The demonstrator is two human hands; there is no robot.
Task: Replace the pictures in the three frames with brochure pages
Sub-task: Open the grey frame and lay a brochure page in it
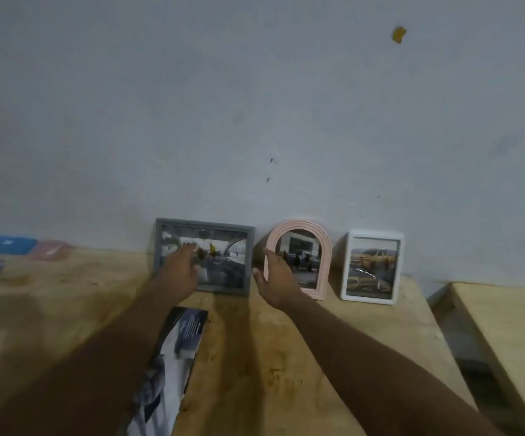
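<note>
Wooden table [66,294]: bears everything, and both forearms stretch across it toward the wall [255,105].
Left hand [181,272]: fingers spread and straight, holding nothing. It lies over the left part of the grey frame [223,259]; whether it touches the glass cannot be told.
Right hand [278,284]: also spread and empty, in the gap just right of the grey frame. Its fingertips overlap the left rim of the pink arched frame [307,256].
Frames: the grey frame stands between the two hands. The pink arched one is just beyond the right hand and the white frame [372,265] further right. All three lean upright at the wall with photographs inside.
Brochure [176,350]: lies flat under and beside the left forearm, nearer the body than either hand, with no page taken out.
Step in hand: most likely reaching for the first frame, the grey one, so the task looks barely begun.
Next move: probably a grip on both side edges of the grey frame. It would then need lifting clear of the wall and turning over to reach the backing.
Edges: the pink frame stands close by the right hand, so a wide sweep might knock it. The table's right edge drops into a gap before a second table [506,325].
Open room: bare wood between the forearms and left of the left hand would suit laying the frame face down.
</note>
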